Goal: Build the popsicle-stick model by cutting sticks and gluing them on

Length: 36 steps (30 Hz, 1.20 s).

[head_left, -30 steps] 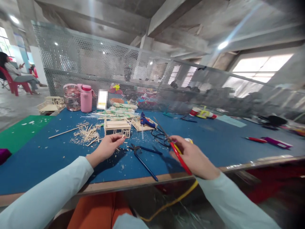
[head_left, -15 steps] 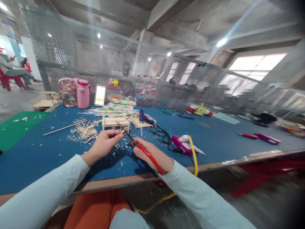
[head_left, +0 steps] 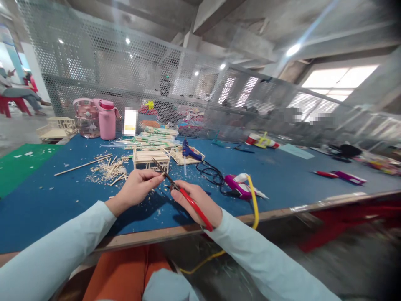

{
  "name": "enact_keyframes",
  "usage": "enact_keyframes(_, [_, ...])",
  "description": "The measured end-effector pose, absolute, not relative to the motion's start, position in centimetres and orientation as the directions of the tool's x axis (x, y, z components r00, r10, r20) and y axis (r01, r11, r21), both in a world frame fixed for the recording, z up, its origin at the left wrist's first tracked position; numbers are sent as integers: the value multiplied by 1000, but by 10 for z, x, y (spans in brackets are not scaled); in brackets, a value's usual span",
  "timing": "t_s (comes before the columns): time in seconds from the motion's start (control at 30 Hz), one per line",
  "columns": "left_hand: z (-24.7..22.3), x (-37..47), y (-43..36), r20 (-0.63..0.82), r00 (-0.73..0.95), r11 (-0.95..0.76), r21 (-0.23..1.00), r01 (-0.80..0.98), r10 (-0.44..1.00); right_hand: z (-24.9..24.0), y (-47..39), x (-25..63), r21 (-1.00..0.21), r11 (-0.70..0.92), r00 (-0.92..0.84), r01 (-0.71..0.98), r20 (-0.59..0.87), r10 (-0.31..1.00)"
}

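Note:
My left hand [head_left: 134, 187] pinches a small piece of wooden stick between thumb and forefinger, most of it hidden by the fingertips. My right hand [head_left: 203, 202] is wrapped around red-handled scissors [head_left: 194, 206]. Their dark blades reach up and left, right at the left fingertips. Just behind the blades stands a small model bench [head_left: 152, 159] built of thin sticks. Beside it on the right, a blue glue gun [head_left: 191, 153] rests on another stick frame [head_left: 177, 157]. A heap of cut stick bits [head_left: 108, 170] lies left of the bench.
A pink bottle [head_left: 107, 121] and a clear jug [head_left: 89, 123] stand at the back left, near bundled sticks [head_left: 153, 140]. A purple tool [head_left: 239, 187] with a yellow cable lies to the right. Metal mesh [head_left: 125, 79] borders the table's back.
The view has shifted slightly, so the table things sit a little further left. Both hands keep nearly the same pose, with the scissors still at the left fingertips.

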<state>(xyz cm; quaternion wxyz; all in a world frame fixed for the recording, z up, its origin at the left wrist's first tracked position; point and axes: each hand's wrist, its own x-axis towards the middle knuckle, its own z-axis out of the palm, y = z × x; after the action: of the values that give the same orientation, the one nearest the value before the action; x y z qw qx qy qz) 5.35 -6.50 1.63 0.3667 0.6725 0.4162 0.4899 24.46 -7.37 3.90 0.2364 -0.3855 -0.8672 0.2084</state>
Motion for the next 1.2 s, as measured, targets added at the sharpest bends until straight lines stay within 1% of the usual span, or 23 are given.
enact_keyframes(0.1, [16,53,-65,375,179,-408,890,206,909,36,-75,242,-443,589,-517,676,285,807])
enact_keyframes(0.2, [14,53,-66,395,187,-430,877,214,899,30,-75,244,-377,602,-520,704,304,798])
enact_keyframes(0.33, [12,55,-65,389,209,-429,880,205,897,24,-75,245,-385,634,-524,671,359,772])
enact_keyframes(0.43, [13,57,-63,331,188,-360,921,151,925,27,-73,248,-415,628,-478,658,415,775])
enact_keyframes(0.5, [14,55,-59,273,122,-285,954,92,954,33,-66,254,-435,562,-383,703,434,816])
enact_keyframes(0.6, [16,45,-51,134,-45,-131,988,77,990,40,-50,276,-436,377,-216,817,375,902])
enact_keyframes(0.67, [16,36,-46,61,-151,-34,984,173,987,41,-39,295,-401,247,-126,882,303,944])
enact_keyframes(0.73, [13,28,-43,55,-219,15,952,305,974,38,-30,313,-364,156,-57,918,269,962])
enact_keyframes(0.77, [12,26,-41,54,-238,32,939,344,970,36,-27,321,-362,130,-31,923,266,963])
enact_keyframes(0.83, [8,24,-39,18,-249,65,944,322,968,30,-27,330,-417,122,-5,901,271,963])
enact_keyframes(0.9, [6,27,-38,-33,-196,71,979,191,980,26,-32,331,-553,152,-13,819,248,969])
enact_keyframes(0.97, [6,30,-37,-36,-117,44,997,65,992,25,-41,325,-727,170,-63,665,172,983])
enact_keyframes(1.0, [6,31,-37,-23,-100,27,999,39,995,25,-46,320,-798,164,-95,581,134,987])
enact_keyframes(1.03, [6,31,-37,-5,-108,11,999,51,994,26,-49,316,-846,156,-122,509,109,987])
enact_keyframes(1.07, [7,31,-36,21,-144,-6,994,106,989,28,-51,312,-869,162,-132,468,113,985])
enact_keyframes(1.1, [7,30,-36,62,-191,-24,980,198,980,29,-52,309,-868,187,-124,459,145,982])
enact_keyframes(1.13, [7,28,-35,117,-238,-38,949,313,964,30,-50,308,-848,226,-100,479,202,974])
enact_keyframes(1.2, [6,24,-33,218,-288,-31,842,538,933,28,-43,309,-775,291,-52,561,318,947])
